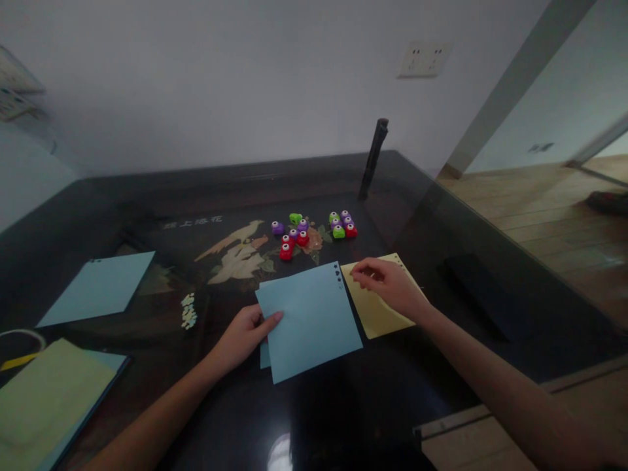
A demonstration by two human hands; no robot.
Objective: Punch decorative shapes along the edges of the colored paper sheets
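Observation:
My left hand (245, 335) grips the left edge of a light blue paper sheet (309, 320) lying on the dark glossy table (417, 366), thumb on top. Small punched holes show near the sheet's top right corner. My right hand (390, 286) rests over a yellow paper sheet (380, 314) beside it, fingertips pinched together near the blue sheet's corner; what they hold is too small to make out. Behind the sheets lie several small craft punches (314, 230) in red, purple and green.
Another blue sheet (101, 286) lies at the left, with a stack of green and blue paper (52, 399) at the near left corner. Tiny paper cut-outs (188, 311) sit left of my hand. A dark upright post (373, 157) stands at the back. The table's right edge meets wooden floor.

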